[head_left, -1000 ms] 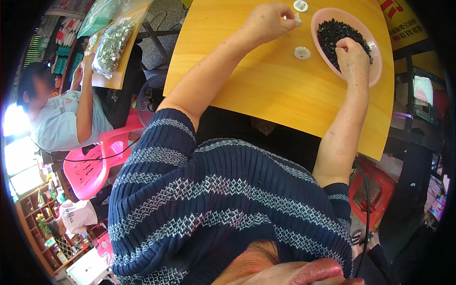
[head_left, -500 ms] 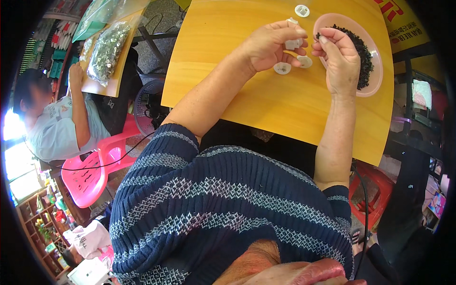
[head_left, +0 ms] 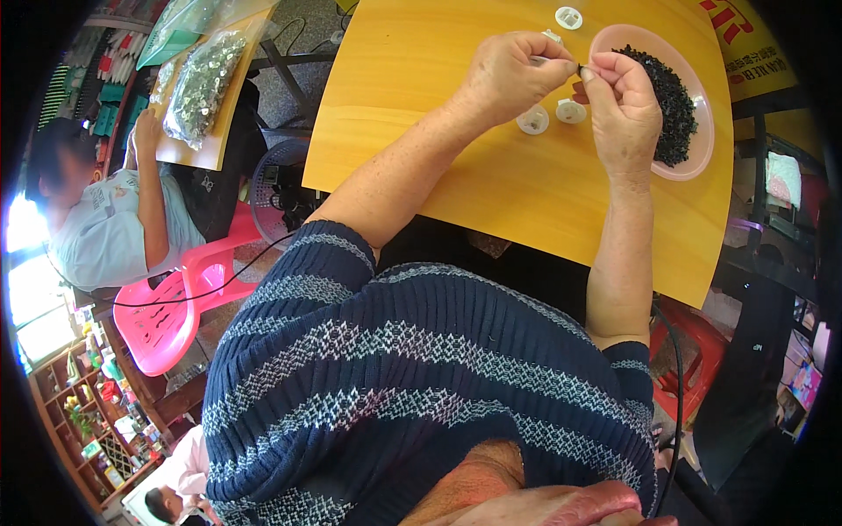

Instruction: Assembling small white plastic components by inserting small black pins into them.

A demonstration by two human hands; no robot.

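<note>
My left hand (head_left: 513,77) and my right hand (head_left: 626,118) meet fingertip to fingertip above the yellow table, both pinched closed. Between the tips shows a small dark piece (head_left: 581,70), too tiny to make out in full. Close by on the table lie white round plastic parts, one (head_left: 532,120) below my left hand and another (head_left: 571,111) between the hands. A third white disc (head_left: 568,17) lies farther off. Part of one more white piece (head_left: 552,36) peeks out behind my left hand. Beside my right hand stands a pink oval bowl (head_left: 707,131) of small black parts (head_left: 671,105).
At the left, a person (head_left: 123,219) in a light blue shirt sits on a pink chair (head_left: 162,324) by another table with a clear bag (head_left: 203,88) of small parts. A red stool (head_left: 688,359) stands under the table's right side. Another person (head_left: 171,504) shows at lower left.
My left hand has gone from loosely spread fingers to a pinch and met my right fingertips at the small dark piece. A second person has come into view at lower left.
</note>
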